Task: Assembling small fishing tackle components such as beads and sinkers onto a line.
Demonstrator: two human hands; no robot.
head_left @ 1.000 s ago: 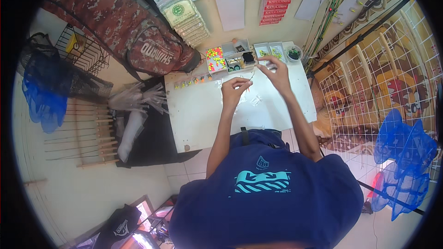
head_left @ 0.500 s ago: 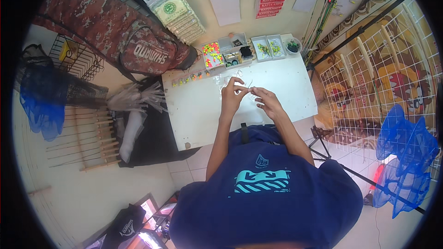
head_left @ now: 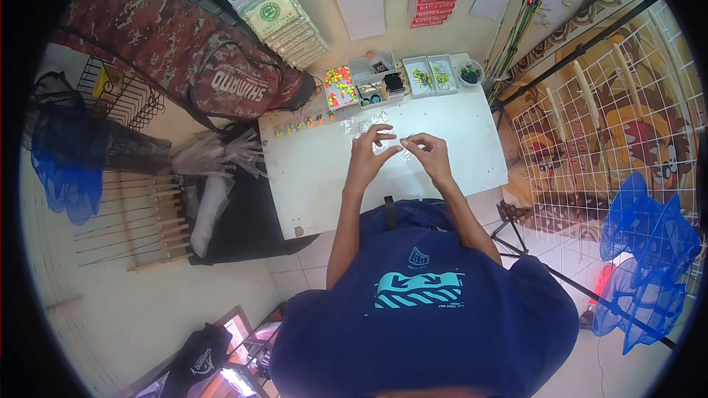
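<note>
Left hand [head_left: 365,153]: fingers parted, seemingly empty. Right hand [head_left: 433,155]: fingertips nearly meeting, hold unclear; any piece there probably light, best pinched at 1 end.

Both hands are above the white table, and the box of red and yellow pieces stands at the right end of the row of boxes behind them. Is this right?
Not quite: the box of red and yellow pieces stands at the left end, as the head view shows. The left hand and right hand are indeed above the white table.

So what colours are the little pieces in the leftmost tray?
Bright pinkish-red and yellow; the little pieces show best in the head view.
</note>
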